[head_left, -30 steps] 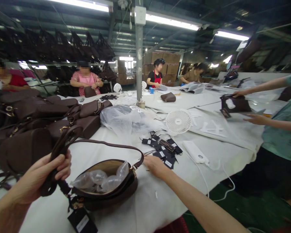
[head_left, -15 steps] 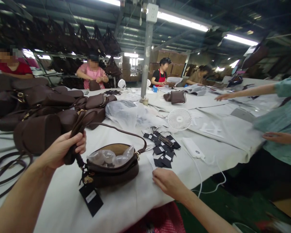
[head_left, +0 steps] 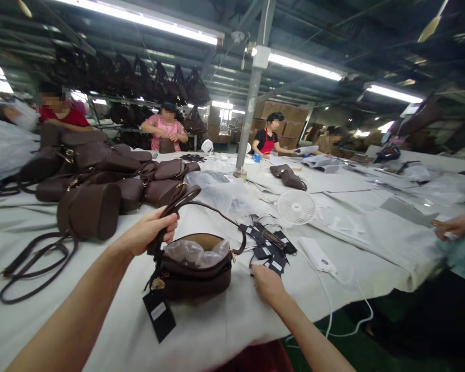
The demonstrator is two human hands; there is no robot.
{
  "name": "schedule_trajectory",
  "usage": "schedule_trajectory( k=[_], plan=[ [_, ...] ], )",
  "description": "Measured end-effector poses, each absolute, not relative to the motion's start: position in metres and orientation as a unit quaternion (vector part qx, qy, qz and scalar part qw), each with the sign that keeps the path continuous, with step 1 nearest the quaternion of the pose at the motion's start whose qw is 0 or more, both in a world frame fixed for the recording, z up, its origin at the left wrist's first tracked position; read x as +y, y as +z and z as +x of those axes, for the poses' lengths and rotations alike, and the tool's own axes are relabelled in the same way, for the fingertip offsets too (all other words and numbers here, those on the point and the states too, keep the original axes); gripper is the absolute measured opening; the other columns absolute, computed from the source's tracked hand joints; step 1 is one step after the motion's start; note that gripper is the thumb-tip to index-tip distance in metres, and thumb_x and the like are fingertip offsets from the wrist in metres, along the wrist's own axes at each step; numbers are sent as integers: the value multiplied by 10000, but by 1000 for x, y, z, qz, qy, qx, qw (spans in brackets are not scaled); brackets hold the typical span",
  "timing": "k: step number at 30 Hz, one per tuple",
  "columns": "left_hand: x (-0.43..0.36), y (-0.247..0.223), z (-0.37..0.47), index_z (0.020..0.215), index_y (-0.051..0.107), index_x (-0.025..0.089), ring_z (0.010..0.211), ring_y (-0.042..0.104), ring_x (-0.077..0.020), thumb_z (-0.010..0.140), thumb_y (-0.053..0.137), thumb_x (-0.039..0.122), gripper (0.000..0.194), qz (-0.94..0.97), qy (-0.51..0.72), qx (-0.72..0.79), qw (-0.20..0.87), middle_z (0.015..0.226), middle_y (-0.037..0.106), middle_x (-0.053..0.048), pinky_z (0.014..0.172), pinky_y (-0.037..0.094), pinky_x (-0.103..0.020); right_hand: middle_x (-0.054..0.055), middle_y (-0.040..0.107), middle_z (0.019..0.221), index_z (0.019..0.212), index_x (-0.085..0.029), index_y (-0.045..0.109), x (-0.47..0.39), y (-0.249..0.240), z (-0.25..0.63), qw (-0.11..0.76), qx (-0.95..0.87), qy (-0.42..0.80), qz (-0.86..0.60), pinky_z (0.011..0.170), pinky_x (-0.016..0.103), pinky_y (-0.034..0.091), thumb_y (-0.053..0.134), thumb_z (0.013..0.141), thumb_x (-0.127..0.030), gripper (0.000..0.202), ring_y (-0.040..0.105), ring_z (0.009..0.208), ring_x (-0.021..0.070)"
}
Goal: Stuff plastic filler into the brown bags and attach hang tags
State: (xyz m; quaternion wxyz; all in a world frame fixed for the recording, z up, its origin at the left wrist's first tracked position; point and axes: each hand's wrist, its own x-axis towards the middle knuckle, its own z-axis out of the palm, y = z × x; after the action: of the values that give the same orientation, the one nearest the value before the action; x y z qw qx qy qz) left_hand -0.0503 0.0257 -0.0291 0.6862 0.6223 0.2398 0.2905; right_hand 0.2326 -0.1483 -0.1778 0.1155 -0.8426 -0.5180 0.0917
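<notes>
My left hand point(head_left: 153, 230) is closed around the folded brown strap point(head_left: 186, 196) of a small dark brown handbag point(head_left: 196, 281). The bag stands on the table, its top open, with clear air-filled plastic point(head_left: 197, 254) inside. From its left end hang a gold-coloured charm point(head_left: 157, 283) and a black hang tag point(head_left: 159, 314) with a white label. My right hand point(head_left: 269, 284) rests at the near edge of a pile of black hang tags point(head_left: 264, 252), fingers curled; whatever is between the fingertips is hidden.
Several brown bags point(head_left: 89, 206) are heaped at left, a loose strap point(head_left: 39, 268) beside them. A small white fan point(head_left: 295, 207), a white power bank point(head_left: 316, 254) with a cable and thin plastic sheeting point(head_left: 225, 194) lie beyond the tags. Co-workers sit across the table; another person's hand point(head_left: 457, 225) is at right.
My right hand has moved up against the tag pile; the white slip at its fingertips no longer shows. My left hand still grips the strap. The view has shifted, and the co-worker at right has drawn back.
</notes>
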Motion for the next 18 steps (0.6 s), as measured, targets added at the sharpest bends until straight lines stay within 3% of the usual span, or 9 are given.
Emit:
schedule_trajectory(
  k=[3, 5, 9, 14, 18],
  plan=[
    [26, -31, -44, 810, 459, 171, 444, 421, -55, 732, 717, 398, 352, 634, 280, 227, 684, 583, 428, 79, 426, 377, -176, 73, 640, 772, 744, -180, 516, -162, -158, 240, 158, -513, 111, -836, 589, 246, 408, 341, 918, -150, 248, 613, 691, 167],
    [27, -31, -41, 811, 455, 172, 447, 420, -55, 739, 704, 397, 343, 638, 278, 220, 684, 588, 424, 79, 425, 378, -175, 17, 578, 674, 759, -185, 505, -173, -135, 239, 248, -492, 187, -814, 455, 218, 352, 280, 966, -314, 332, 519, 499, 115],
    [28, -31, -36, 819, 450, 177, 440, 407, -50, 746, 675, 372, 308, 642, 290, 202, 680, 605, 416, 83, 423, 369, -173, -57, 480, 564, 792, -176, 518, -182, -85, 208, 468, -422, 410, -660, 351, 181, 234, 504, 816, -647, 471, 379, 368, 53],
    [21, -31, -30, 892, 498, 165, 411, 401, -64, 765, 552, 277, 178, 698, 314, 196, 613, 565, 420, 85, 402, 311, -173, -62, 510, 520, 801, -178, 518, -131, -50, 137, 485, -441, 466, -594, 322, 170, 282, 583, 720, -656, 489, 436, 347, 66],
    [10, -26, -31, 1054, 579, 147, 450, 421, -93, 795, 480, 202, 283, 793, 295, 189, 498, 625, 518, 41, 414, 318, -199, -53, 526, 527, 784, -179, 527, -78, -39, 102, 515, -475, 409, -585, 324, 176, 289, 576, 711, -500, 333, 425, 360, 68]
  ],
)
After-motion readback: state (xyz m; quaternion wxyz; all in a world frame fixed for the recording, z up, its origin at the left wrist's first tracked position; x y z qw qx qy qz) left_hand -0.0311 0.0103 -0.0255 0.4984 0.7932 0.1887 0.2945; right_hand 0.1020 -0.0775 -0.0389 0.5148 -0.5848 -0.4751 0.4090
